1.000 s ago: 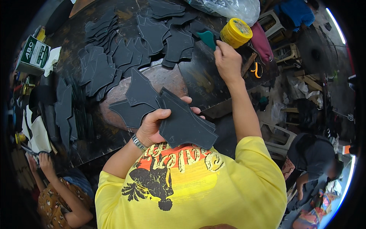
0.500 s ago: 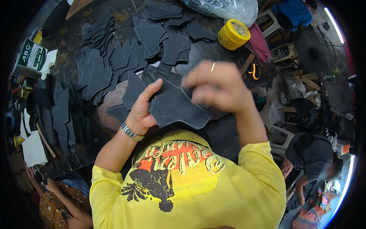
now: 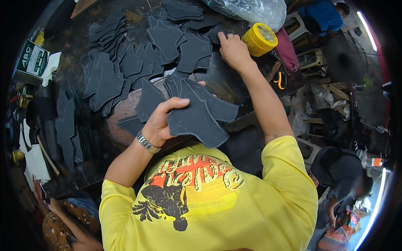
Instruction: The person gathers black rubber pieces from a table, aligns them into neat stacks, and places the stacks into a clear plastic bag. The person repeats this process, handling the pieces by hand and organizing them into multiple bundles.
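Observation:
My left hand (image 3: 161, 119), wearing a metal watch, grips a fanned stack of dark grey cut-out pieces (image 3: 197, 113) with its thumb on top. The pieces are flat, thin and curved in outline, with small pale marks. Farther off, my right hand (image 3: 234, 51) has its fingers closed over the edge of another dark grey cut piece (image 3: 215, 33), just left of a yellow tub (image 3: 260, 39). Its thumb is hidden. Several heaps of like pieces (image 3: 165, 42) lie on the dark table beyond my left hand.
A clear plastic bag (image 3: 259, 12) lies at the back. Right of the tub are a maroon pouch (image 3: 289, 48) and an orange-handled tool (image 3: 279, 80). A green-and-white can (image 3: 32, 60) stands at left. Other people are at both lower sides; a fan (image 3: 345, 56) stands at right.
My right hand has moved from the held stack out to the piece beside the yellow tub. The stack in my left hand is now fanned, with its lower piece showing at the right.

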Motion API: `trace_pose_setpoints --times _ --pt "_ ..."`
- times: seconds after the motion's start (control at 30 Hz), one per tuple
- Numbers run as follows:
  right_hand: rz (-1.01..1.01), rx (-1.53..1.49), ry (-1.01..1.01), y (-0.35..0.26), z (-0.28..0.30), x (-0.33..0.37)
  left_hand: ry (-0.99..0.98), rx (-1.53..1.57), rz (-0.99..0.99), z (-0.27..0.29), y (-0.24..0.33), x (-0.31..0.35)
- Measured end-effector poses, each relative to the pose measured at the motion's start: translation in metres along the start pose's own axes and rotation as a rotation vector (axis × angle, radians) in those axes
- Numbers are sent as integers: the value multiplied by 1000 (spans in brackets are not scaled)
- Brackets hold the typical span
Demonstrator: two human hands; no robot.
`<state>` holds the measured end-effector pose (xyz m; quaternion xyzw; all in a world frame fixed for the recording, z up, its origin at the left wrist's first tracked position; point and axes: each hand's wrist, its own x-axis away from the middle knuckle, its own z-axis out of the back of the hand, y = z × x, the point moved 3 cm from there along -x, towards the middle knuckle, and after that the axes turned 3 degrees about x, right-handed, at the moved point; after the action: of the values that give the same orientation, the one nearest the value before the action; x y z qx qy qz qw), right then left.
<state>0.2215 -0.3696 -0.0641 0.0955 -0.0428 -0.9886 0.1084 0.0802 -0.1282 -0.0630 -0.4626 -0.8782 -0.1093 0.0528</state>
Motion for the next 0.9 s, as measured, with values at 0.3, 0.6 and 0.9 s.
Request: trace_pose_setpoints --times 0.3,0.6,0.9 --pt "-336 -817 55 18 48 76 157 97 21 15 -5 3" --pt "95 -947 -113 -74 137 139 -7 82 -45 5 -10 4" --pt "-95 -1156 -296 -72 145 139 70 -31 -80 9 -5 8"
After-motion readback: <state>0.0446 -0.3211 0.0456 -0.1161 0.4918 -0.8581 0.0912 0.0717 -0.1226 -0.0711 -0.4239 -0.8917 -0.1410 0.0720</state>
